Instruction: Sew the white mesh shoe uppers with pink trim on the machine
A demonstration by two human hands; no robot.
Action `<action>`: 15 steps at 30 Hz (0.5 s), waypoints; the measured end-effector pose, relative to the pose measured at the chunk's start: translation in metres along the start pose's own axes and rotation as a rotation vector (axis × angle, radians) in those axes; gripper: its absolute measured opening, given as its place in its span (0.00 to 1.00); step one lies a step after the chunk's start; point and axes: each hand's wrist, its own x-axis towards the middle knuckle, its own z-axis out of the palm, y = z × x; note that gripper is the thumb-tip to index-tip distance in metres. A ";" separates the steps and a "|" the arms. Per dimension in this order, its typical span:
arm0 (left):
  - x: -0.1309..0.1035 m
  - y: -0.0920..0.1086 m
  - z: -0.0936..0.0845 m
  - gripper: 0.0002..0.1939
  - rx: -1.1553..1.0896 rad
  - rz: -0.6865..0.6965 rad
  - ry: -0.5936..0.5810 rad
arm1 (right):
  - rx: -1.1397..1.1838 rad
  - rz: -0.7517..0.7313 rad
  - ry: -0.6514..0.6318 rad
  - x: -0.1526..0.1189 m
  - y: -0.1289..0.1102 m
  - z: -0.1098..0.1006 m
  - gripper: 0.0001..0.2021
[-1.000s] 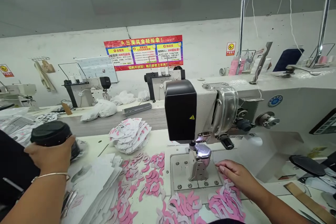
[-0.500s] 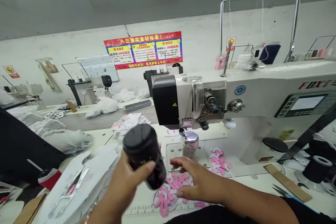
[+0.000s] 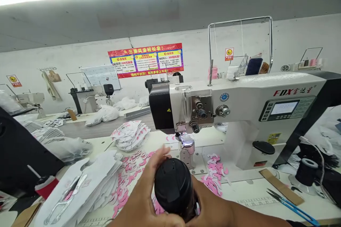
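Note:
A dark bottle with a black lid (image 3: 173,184) stands out at the bottom centre, its lid toward the camera. My left hand (image 3: 145,191) wraps round its left side. On the bottle's right side my right hand (image 3: 206,202) is closed round it, its fingers mostly hidden. Pink and white cut pieces (image 3: 129,177) are scattered on the table to the left, and more pink pieces (image 3: 215,170) lie right of the sewing machine's post. The white sewing machine (image 3: 245,103) stands just beyond my hands.
A stack of white cut panels (image 3: 98,181) is at left, with a round pile of printed pieces (image 3: 130,134) behind. Blue-handled scissors (image 3: 293,205), a brown strip (image 3: 282,186) and a black thread spool (image 3: 306,172) are at right. A red spool (image 3: 46,186) sits far left.
The bottle has moved right and nearer, with its lid now toward the camera. My right hand has left the pink pieces and taken hold of it. The view has tilted up and shifted right.

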 end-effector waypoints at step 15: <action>-0.002 0.051 -0.061 0.34 0.096 0.003 0.382 | -0.073 0.095 -0.110 0.014 0.008 0.004 0.53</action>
